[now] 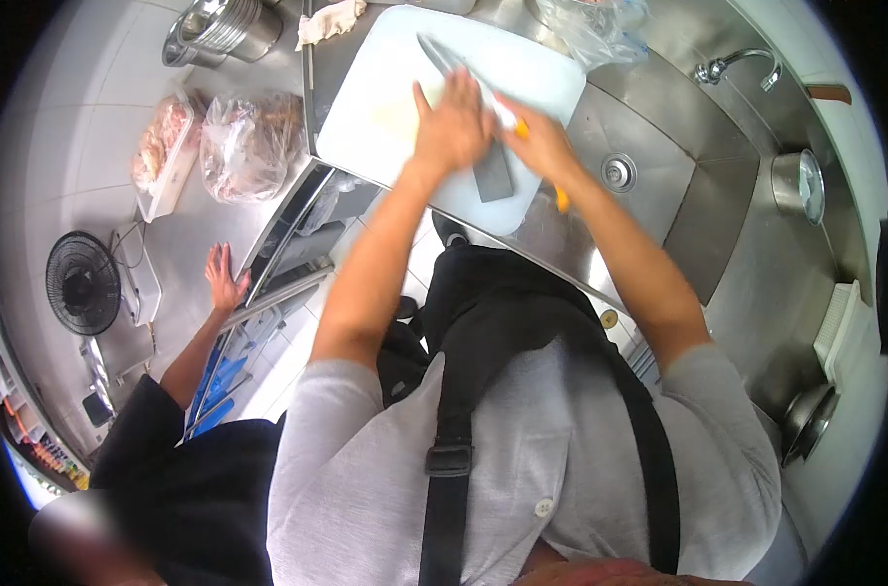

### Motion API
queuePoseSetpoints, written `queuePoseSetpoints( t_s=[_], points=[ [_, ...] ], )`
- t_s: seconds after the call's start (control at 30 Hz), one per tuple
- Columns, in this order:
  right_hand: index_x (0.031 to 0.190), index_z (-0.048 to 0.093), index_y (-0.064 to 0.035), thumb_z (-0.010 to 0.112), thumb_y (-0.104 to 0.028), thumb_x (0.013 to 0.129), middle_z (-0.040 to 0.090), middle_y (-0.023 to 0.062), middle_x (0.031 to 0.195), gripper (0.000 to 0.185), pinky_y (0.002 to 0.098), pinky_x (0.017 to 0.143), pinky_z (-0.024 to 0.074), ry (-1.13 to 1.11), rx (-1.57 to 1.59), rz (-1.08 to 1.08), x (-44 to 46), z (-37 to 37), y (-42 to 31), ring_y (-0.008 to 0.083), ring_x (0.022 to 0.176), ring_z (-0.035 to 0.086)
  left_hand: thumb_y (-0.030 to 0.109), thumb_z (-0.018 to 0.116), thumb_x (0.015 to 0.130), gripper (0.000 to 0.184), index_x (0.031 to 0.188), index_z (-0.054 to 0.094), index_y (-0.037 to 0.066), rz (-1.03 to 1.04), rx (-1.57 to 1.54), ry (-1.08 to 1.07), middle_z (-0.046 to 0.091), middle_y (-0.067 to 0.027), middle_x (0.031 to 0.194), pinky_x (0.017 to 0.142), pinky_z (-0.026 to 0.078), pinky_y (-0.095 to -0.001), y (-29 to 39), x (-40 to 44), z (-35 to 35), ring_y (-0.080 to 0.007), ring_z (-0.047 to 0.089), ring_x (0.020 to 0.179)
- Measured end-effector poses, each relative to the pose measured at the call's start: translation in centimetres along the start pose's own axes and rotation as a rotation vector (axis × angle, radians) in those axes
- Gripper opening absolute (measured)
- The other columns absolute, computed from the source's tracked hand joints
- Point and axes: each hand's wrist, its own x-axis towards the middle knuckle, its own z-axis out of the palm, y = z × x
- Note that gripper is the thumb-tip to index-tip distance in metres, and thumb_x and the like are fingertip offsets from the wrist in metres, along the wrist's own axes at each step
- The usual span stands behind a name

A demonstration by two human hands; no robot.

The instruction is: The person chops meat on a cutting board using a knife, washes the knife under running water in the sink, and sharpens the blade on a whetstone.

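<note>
On the white cutting board (361, 122) lies a dark rectangular block (494, 176), like a sharpening stone. A long knife (442, 57) is over the board, its tip pointing to the far left. My right hand (538, 146) is closed round its yellow-orange handle. My left hand (454, 125) rests on or just over the blade, fingers stretched out and thumb apart. Both hands are slightly blurred, and they cover part of the blade and the block.
Right of the board is a steel sink (619, 174) with a faucet (746, 66). Bagged meat (248, 146), a meat tray (167, 146) and steel containers (224, 29) stand left. A co-worker's hand (226, 280) rests on the counter edge, near a black fan (82, 283).
</note>
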Motion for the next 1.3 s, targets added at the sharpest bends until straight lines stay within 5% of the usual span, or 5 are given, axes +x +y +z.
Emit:
queuePoseSetpoints(
  t_s=[0.17,0.37,0.63,0.83,1.3],
  points=[
    [0.149,0.061,-0.0138,0.074,-0.030,0.094,0.071,0.0254,0.127,0.059,0.0466,0.095,0.0562,0.030,-0.039,0.072,3.1,0.8,-1.2,0.0444,0.112,0.070,0.043,0.037,0.110,0.065,0.157,0.046,0.001,-0.012,0.019,-0.089,0.037,-0.0158,0.171,0.121,0.015,-0.0781,-2.1,4.0,-1.2,-0.0315,0.031,0.160],
    [0.156,0.055,-0.0153,0.076,-0.012,0.094,0.066,0.0219,0.143,0.065,0.0394,0.109,0.0495,-0.147,0.066,0.175,-14.6,-4.4,-2.3,0.0333,0.132,0.066,0.041,0.053,0.103,0.070,0.152,0.051,-0.008,0.115,-0.178,-0.093,0.036,-0.0247,0.169,0.122,0.014,-0.0770,8.8,-11.8,-3.5,-0.0360,0.034,0.158],
    [0.144,0.062,-0.0044,0.077,-0.023,0.092,0.068,0.0235,0.136,0.058,0.0458,0.106,0.0522,-0.249,-0.245,0.228,2.6,-4.7,-3.7,0.0391,0.124,0.066,0.041,0.042,0.111,0.059,0.159,0.048,0.007,-0.100,-0.037,-0.129,0.034,-0.0140,0.173,0.122,0.014,-0.0777,-0.2,2.3,-3.7,-0.0368,0.025,0.162],
    [0.153,0.056,-0.0132,0.061,-0.005,0.099,0.062,0.0228,0.130,0.055,0.0492,0.102,0.0541,-0.140,-0.393,-0.072,0.7,-3.5,-4.2,0.0430,0.115,0.067,0.044,0.039,0.112,0.060,0.163,0.042,0.011,-0.208,-0.110,0.080,0.031,-0.0104,0.174,0.120,0.016,-0.0795,-3.2,0.0,-3.6,-0.0415,0.017,0.163],
    [0.161,0.047,-0.0245,0.060,-0.011,0.104,0.062,0.0206,0.129,0.060,0.0498,0.092,0.0540,-0.257,-0.264,0.079,-17.5,-7.2,-2.7,0.0434,0.113,0.064,0.046,0.048,0.109,0.064,0.163,0.043,0.013,-0.097,-0.183,-0.063,0.025,-0.0078,0.177,0.118,0.008,-0.0830,6.6,-11.7,-2.5,-0.0470,0.011,0.163]
  ],
)
